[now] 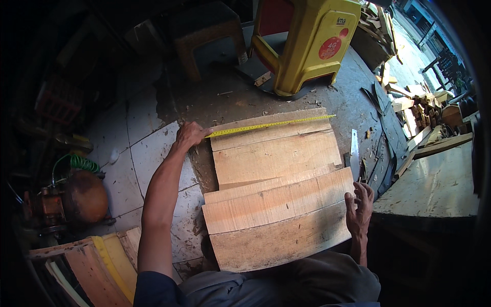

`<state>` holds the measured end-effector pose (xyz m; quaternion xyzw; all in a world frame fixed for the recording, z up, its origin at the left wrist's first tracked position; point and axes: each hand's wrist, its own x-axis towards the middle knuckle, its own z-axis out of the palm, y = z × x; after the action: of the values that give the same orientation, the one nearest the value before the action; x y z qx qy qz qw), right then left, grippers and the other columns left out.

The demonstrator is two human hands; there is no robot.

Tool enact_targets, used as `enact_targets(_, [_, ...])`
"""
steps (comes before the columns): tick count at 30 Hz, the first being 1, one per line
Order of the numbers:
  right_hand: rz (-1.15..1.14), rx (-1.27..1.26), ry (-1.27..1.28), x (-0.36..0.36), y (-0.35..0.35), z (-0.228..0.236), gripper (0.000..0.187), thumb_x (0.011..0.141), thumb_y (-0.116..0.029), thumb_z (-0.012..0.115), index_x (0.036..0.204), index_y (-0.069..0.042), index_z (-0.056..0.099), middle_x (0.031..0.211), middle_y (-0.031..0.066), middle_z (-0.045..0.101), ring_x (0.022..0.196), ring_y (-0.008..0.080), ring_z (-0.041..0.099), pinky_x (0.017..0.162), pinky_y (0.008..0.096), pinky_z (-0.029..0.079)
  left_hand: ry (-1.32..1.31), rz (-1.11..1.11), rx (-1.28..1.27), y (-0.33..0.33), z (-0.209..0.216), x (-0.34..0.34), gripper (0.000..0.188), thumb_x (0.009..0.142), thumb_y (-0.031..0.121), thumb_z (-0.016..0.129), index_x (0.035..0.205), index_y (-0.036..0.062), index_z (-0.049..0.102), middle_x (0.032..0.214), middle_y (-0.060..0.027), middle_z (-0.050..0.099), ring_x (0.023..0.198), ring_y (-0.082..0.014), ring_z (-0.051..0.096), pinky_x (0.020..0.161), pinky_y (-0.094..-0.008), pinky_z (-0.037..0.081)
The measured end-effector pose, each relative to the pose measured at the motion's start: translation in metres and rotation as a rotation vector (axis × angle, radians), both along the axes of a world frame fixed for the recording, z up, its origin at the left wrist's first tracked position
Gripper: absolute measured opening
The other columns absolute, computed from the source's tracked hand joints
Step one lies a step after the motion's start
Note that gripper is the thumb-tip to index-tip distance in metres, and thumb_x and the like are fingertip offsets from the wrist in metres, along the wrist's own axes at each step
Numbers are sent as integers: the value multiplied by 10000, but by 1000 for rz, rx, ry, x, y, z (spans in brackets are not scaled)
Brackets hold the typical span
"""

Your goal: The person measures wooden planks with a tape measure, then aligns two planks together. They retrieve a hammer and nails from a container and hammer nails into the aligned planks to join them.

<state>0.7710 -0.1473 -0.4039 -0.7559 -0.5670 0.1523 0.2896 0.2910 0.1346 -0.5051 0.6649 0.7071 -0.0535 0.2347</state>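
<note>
A yellow tape measure (271, 125) stretches across the far edge of a wooden board (276, 153) on the floor. My left hand (191, 135) is closed on the tape's left end, just off the board's left side; whether the case is in my fist is hidden. Closer to me, a second wooden board (279, 215) overlaps the first and reaches to my lap, with a lengthwise seam or crack across it. At its right edge is my right hand (359, 207), fingers curved and apart, thumb by the edge, gripping nothing visible.
A handsaw (354, 148) lies right of the boards. Beyond stand a yellow plastic stool (312, 46) and a dark stool (209, 36). Wood scraps (424, 120) pile up at right. A rusty round machine (84, 197) and curved wooden pieces (97, 266) sit at left.
</note>
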Motion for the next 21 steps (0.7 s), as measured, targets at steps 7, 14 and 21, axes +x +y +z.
enact_targets(7, [0,-86,-6,4,-14,-2,357,974,-172,659,1305,-48,602,1266,164,541,1090,293,593,832,378,566,-37,45,-41,5,-33,-28,588,884,635,670,873,62,802,911,-223,748,896,-367,727,860,-467,559])
enact_targets(14, [20,-122,-76,6,-10,3,351,987,-191,641,1306,-50,602,1278,162,539,1107,291,591,861,391,552,-75,61,10,3,-59,-32,641,907,638,634,787,23,770,802,-238,721,805,-374,712,799,-470,551])
enact_targets(21, [-174,-123,-60,25,-15,-8,360,1017,-230,610,1311,-23,598,1262,188,543,1144,333,589,908,423,528,-262,227,54,-45,4,-47,707,950,630,597,651,-7,666,557,-158,551,609,-220,625,643,-427,485])
